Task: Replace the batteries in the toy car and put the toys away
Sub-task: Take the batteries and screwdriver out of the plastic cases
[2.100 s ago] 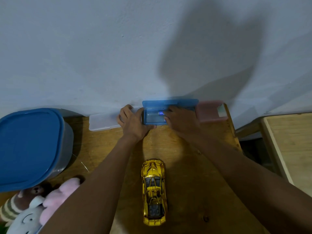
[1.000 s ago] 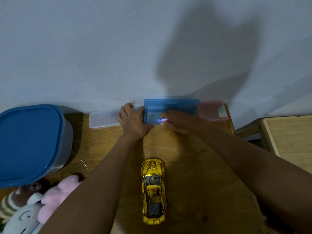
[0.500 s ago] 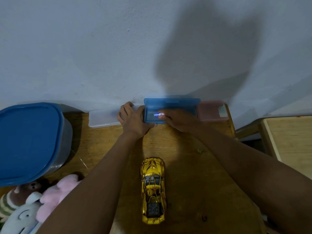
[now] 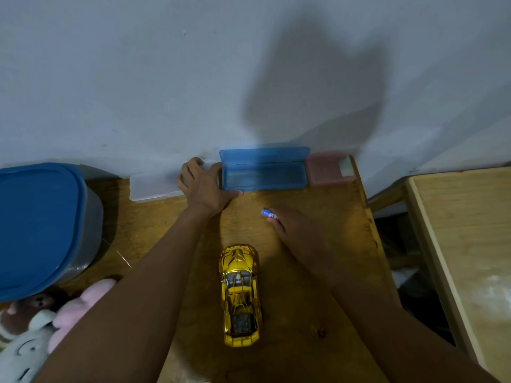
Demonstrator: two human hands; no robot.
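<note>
A shiny gold toy car (image 4: 240,294) stands on the wooden table (image 4: 318,313) in front of me, nose pointing to the wall. An open blue plastic case (image 4: 264,176) lies against the wall, its lid up and its tray looking empty. My left hand (image 4: 206,186) rests at the case's left end, thumb along its front corner. My right hand (image 4: 297,233) is over the table between case and car, pinching a small blue and white battery (image 4: 268,214) at its fingertips.
A clear case (image 4: 152,186) and a pink case (image 4: 327,170) flank the blue one along the wall. A large tub with a blue lid (image 4: 38,225) stands at the left. Plush toys (image 4: 55,319) lie at the bottom left. A second wooden table (image 4: 470,244) is at the right.
My right hand has lifted the battery out of the blue case and drawn it back toward the car. My left hand has stayed at the case.
</note>
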